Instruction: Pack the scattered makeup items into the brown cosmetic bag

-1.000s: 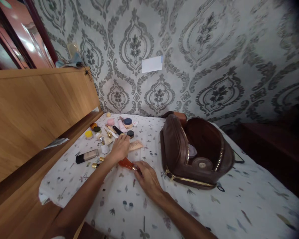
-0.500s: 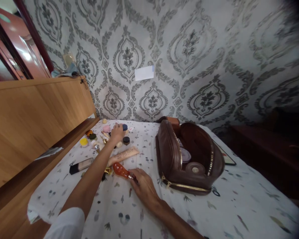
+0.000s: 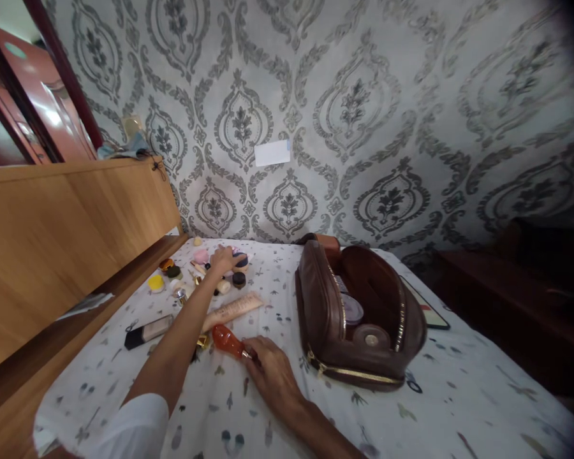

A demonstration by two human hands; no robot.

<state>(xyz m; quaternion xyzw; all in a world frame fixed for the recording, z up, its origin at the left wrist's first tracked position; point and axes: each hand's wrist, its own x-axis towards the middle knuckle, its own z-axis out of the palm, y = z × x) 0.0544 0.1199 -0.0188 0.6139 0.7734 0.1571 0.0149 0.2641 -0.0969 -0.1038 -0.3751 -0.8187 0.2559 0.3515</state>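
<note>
I saw a white printed sheet (image 3: 440, 395), brown bag (image 3: 323, 325) open on its right part. Right hand (image 3: 272, 366) was clenched; left hand (image 3: 222, 260) farther off, couldn't tell its grip. Peach tube (image 3: 234, 309) lay between. Orange bulb-shaped item (image 3: 227, 341) lay nearby, dark end grasped in right hand. Blue-lidded jar (image 3: 242, 264) sat at left hand.

Muted indoor light here, falling fairly evenly across the damask wallpaper (image 3: 287, 76)! Upper left, a white glare flares off the red door (image 3: 52, 118). Far right sinks into murk, the top corner going black. Deep shadow fills the brown leather bag (image 3: 316, 299). And the wide lens stretches the edges, pulling at the printed bedsheet (image 3: 459, 382) lower right; lettering on the beige tube (image 3: 234, 310) is too soft to read.
</note>
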